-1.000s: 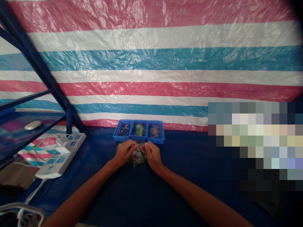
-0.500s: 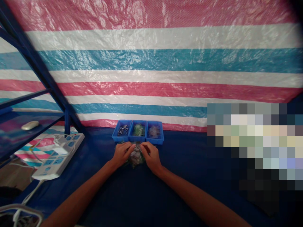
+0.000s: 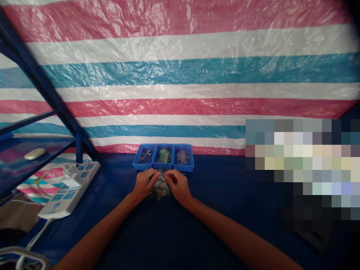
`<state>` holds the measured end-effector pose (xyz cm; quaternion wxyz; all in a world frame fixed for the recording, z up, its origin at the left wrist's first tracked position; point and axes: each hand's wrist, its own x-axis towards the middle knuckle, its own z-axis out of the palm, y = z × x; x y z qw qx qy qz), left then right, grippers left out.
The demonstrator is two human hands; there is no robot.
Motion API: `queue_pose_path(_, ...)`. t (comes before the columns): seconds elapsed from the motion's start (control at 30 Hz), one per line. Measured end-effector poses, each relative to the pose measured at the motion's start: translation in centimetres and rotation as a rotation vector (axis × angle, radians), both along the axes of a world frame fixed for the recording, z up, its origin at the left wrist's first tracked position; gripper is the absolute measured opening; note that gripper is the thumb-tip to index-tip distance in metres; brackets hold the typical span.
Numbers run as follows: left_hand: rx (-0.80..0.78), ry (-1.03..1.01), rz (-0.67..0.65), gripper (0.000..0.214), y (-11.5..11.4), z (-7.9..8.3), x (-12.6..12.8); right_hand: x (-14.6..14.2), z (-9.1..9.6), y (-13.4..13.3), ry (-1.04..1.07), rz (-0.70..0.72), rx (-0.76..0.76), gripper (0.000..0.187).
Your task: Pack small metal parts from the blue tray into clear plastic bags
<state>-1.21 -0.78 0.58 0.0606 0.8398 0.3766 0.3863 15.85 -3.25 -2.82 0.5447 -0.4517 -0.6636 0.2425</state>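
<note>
My left hand and my right hand meet fingertip to fingertip above the dark blue table. Both are closed in a pinch, with a small pale, shiny item between them that is too small to name. Just below the fingers lies a small heap of clear and greenish plastic packets, partly covered by my hands. Right behind them stand three joined blue bins. Small dark and silvery pin-like pieces fill the left one, green packets the middle one, clear packets the right one.
A white power strip with plugged-in cables lies at the left. Beyond it, a blue metal frame carries a shelf with a white computer mouse. A striped plastic sheet hangs behind the table. The right side is pixelated.
My fingertips have come slightly closer together, the right hand shifting a little to the left. The view has tilted slightly; the bins and heap stay in place.
</note>
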Motion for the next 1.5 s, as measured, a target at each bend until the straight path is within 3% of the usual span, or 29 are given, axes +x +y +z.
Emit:
queue_pose_path(0.23, 0.041, -0.081, -0.005, 0.018, -0.1, 0.2, 0.4, 0.1, 0.1, 0.1, -0.018, -0.007, 0.027, 0.015)
queue_pose_path(0.63, -0.038, -0.195, -0.07, 0.015, -0.2, 0.4, 0.5, 0.1, 0.2, 0.0, 0.035, -0.021, 0.002, 0.017)
queue_pose_path(0.93, -0.006, -0.103, 0.042, 0.018, -0.6, 0.3, 0.6, 0.1, 0.2, 0.0, 0.08, -0.048, -0.012, 0.024)
queue_pose_path(1.17, 0.049, -0.041, -0.051, 0.021, 0.1, -0.2, 0.3, 0.2, 0.2, -0.3, 0.139, -0.054, -0.011, 0.024)
queue_pose_path(1.5, 0.086, -0.103, -0.025, 0.02, 0.4, -0.2, 0.1, 0.2, 0.2, -0.4, 0.18, -0.06, -0.005, 0.022)
